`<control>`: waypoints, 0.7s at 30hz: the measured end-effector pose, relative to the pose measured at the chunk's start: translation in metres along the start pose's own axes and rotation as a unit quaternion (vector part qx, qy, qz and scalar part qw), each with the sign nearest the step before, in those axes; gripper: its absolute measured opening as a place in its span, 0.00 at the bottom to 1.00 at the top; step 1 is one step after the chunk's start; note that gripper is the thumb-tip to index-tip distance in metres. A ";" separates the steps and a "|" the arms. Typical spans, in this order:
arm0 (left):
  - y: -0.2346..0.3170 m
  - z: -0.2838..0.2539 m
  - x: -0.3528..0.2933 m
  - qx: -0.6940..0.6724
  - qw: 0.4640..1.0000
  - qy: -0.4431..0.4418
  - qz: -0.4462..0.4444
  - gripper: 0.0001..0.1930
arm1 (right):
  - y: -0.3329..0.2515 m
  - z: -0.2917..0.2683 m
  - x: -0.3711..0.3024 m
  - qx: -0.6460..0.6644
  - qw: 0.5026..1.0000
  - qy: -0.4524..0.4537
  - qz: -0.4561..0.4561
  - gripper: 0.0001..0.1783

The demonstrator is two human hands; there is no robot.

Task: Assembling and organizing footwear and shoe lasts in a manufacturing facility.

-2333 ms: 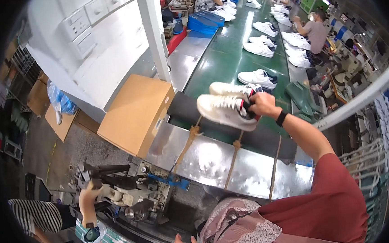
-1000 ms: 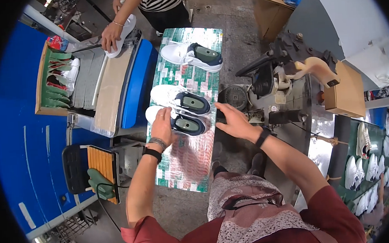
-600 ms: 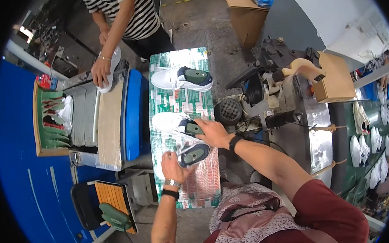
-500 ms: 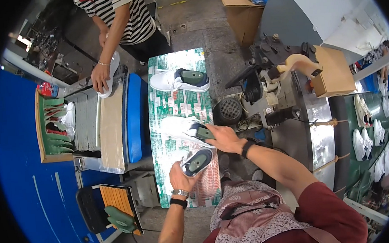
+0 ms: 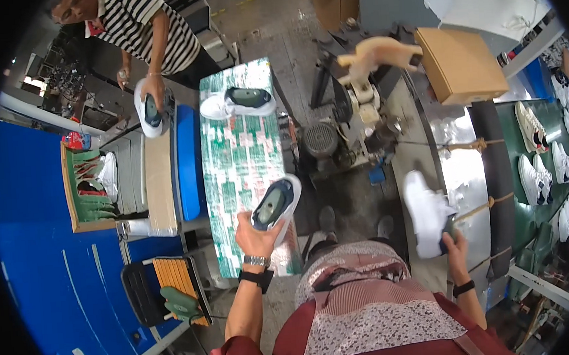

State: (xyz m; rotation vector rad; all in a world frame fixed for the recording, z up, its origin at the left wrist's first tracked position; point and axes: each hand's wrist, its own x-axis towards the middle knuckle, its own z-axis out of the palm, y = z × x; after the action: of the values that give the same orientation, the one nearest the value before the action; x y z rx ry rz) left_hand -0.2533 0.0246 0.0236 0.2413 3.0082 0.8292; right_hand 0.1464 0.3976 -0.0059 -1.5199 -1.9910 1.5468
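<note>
My left hand (image 5: 257, 235) grips a white shoe (image 5: 292, 206) by its heel, tilted above the near part of a green-and-white patterned table; its dark lining and green insole show. Out to the right, my right hand (image 5: 457, 252) is closed round the heel of a second white shoe (image 5: 424, 217), slightly blurred, over the edge of a metal-topped bench. A third white shoe (image 5: 236, 103) with a green insole lies on its own at the far end of the patterned table (image 5: 230, 158).
A co-worker in a striped shirt (image 5: 146, 39) holds a white shoe (image 5: 150, 111) at the far left. Near the table stands a machine with a motor (image 5: 320, 140). A cardboard box (image 5: 460, 66) sits on the bench (image 5: 460, 185); racked white shoes (image 5: 534, 180) line the far right.
Both shoes are lifted off the patterned table. My right hand has carried one far right to the bench; my left hand has raised and turned the other. The co-worker's shoe has also turned.
</note>
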 end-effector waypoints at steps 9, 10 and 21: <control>0.192 0.023 -0.066 -0.129 0.965 0.105 0.205 0.41 | 0.118 -0.141 0.044 -0.120 0.971 0.205 -0.014 0.25; 0.211 0.027 -0.075 -0.127 0.964 0.105 0.207 0.41 | 0.119 -0.151 0.049 -0.117 0.972 0.205 -0.013 0.25; 0.313 0.082 -0.170 -0.528 0.809 -0.248 -0.073 0.23 | -0.100 -0.043 0.056 0.345 0.883 -0.235 -0.215 0.57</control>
State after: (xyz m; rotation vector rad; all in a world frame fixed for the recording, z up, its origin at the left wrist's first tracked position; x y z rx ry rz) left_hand -0.0358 0.3058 0.1079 0.1455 1.7011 1.8623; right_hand 0.0910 0.4748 0.0706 -0.4206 -1.5164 2.1958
